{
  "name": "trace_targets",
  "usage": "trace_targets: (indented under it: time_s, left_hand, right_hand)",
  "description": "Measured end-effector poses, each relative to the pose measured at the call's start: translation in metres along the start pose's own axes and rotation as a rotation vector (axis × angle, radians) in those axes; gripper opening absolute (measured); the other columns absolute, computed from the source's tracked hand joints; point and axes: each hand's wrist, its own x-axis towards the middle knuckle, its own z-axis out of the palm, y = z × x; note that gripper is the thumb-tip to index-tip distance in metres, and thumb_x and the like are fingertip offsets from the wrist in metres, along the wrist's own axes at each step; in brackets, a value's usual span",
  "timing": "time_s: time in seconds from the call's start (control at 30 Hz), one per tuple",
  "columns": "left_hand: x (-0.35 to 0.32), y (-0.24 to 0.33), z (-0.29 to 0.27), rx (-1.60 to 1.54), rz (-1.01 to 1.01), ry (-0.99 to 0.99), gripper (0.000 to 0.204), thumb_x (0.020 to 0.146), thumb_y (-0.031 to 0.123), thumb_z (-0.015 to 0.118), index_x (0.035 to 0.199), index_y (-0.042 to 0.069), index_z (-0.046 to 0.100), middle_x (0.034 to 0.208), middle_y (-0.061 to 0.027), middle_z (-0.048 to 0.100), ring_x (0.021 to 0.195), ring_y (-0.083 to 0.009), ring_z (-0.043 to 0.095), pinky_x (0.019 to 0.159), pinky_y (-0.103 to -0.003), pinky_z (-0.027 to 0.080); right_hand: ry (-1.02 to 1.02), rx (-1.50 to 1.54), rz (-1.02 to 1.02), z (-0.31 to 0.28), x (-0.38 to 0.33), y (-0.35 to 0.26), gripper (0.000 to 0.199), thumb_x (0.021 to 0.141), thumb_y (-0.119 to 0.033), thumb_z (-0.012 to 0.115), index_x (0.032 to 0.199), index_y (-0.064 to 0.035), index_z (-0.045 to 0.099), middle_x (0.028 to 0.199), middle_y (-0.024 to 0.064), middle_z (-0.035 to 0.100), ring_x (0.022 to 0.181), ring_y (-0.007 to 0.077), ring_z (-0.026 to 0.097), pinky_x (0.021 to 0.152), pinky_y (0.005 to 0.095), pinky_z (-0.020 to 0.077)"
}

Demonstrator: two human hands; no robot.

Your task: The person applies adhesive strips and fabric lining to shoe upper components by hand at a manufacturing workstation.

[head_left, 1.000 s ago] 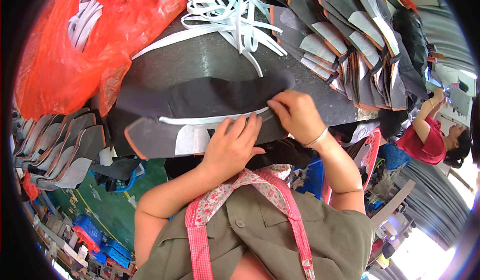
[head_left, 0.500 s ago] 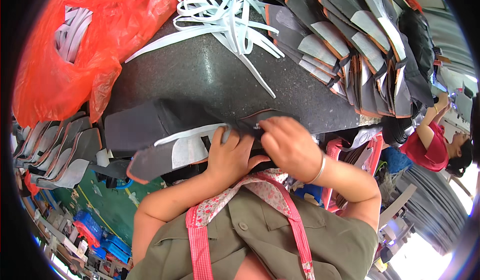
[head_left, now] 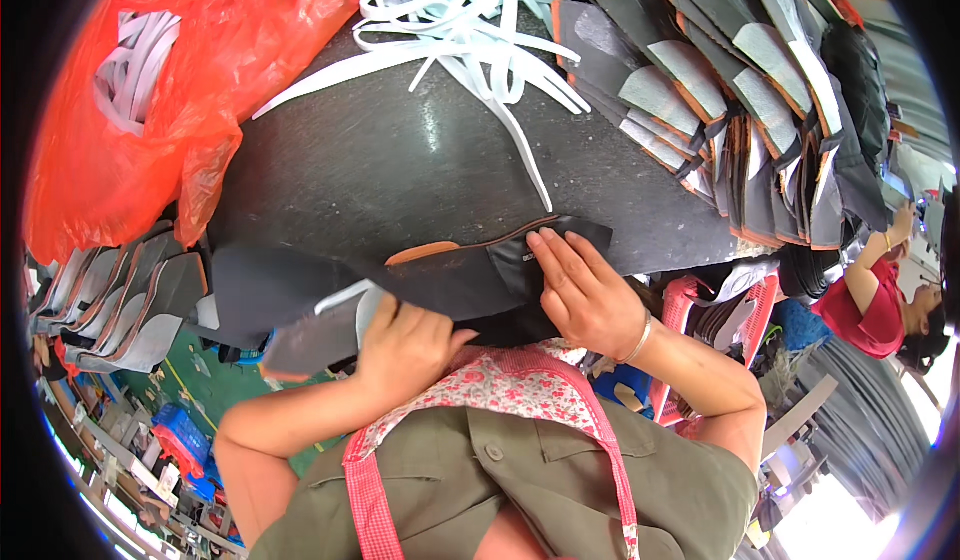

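A long dark insole-shaped piece with a loose black cover (head_left: 450,285) lies at the near edge of the black worktop (head_left: 330,170). Orange-brown lining (head_left: 422,252) shows along its far edge. Near its left part, a white strip (head_left: 343,296) sticks out from under the dark material. My left hand (head_left: 405,345) is closed on the near edge, fingers curled and partly hidden. Toward the right end, my right hand (head_left: 592,298) lies with its fingers stretched flat on the cover, beside a small pale print.
Tangled white strips (head_left: 470,45) lie at the back. A red plastic bag (head_left: 200,90) stands left, holding more strips. Stacked insole pieces (head_left: 690,90) fill the back right; others (head_left: 150,300) sit at left. A pink basket (head_left: 680,310) and another person (head_left: 870,305) are at right.
My left hand has moved left and nearer along the piece. The black cover now lies spread across it, with orange-brown lining showing. My right fingers have gone from bunched to flat.
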Motion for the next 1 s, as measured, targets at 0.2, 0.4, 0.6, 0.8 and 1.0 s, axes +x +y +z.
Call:
trace_targets:
  time_s: [0.2,0.4,0.6,0.8,1.0]
  left_hand:
    - [-0.019,-0.023,-0.023,0.315,0.16,-0.177,0.046,0.073,0.025,0.067,0.108,-0.005,0.066,0.11,-0.0139,0.064,0.112,-0.0273,0.055,0.101,-0.047,0.042]
    - [-0.022,-0.026,-0.025,0.323,0.19,-0.155,0.049,0.073,0.018,0.055,0.114,-0.008,0.064,0.124,-0.018,0.058,0.121,-0.0288,0.051,0.105,-0.044,0.041]
    - [-0.022,-0.028,-0.028,0.331,0.16,-0.128,0.052,0.072,0.018,0.055,0.115,-0.01,0.063,0.127,-0.0184,0.056,0.123,-0.0286,0.05,0.103,-0.042,0.042]
    - [-0.028,-0.033,-0.031,0.256,0.167,-0.168,0.047,0.072,0.019,0.056,0.11,-0.008,0.066,0.122,-0.0167,0.058,0.12,-0.0287,0.05,0.103,-0.045,0.042]
    - [-0.028,-0.037,-0.036,0.262,0.2,-0.16,0.045,0.074,0.018,0.056,0.109,-0.008,0.067,0.12,-0.0168,0.059,0.119,-0.0286,0.051,0.103,-0.045,0.042]
  right_hand:
    - [-0.259,-0.055,-0.263,-0.017,0.017,0.019,0.014,0.077,-0.022,0.057,0.077,-0.008,0.06,0.146,0.0132,0.047,0.129,0.0245,0.044,0.102,0.0474,0.0421]
    - [-0.312,-0.156,-0.404,-0.027,0.032,0.028,0.016,0.079,-0.024,0.057,0.081,-0.0091,0.063,0.145,0.0105,0.048,0.124,0.0221,0.046,0.098,0.0433,0.0448]
    - [-0.149,0.27,-0.114,-0.012,0.033,0.016,0.018,0.071,-0.018,0.061,0.081,-0.0036,0.059,0.133,0.0171,0.057,0.11,0.028,0.055,0.093,0.0428,0.0447]
    - [-0.061,0.204,-0.165,-0.003,0.028,0.011,0.017,0.069,-0.018,0.062,0.078,-0.0046,0.056,0.132,0.0173,0.058,0.111,0.027,0.056,0.089,0.0495,0.0419]
    - [-0.206,0.129,-0.306,-0.008,0.037,0.015,0.012,0.073,-0.02,0.061,0.077,-0.0092,0.058,0.141,0.0102,0.052,0.12,0.0217,0.05,0.089,0.0503,0.0413]
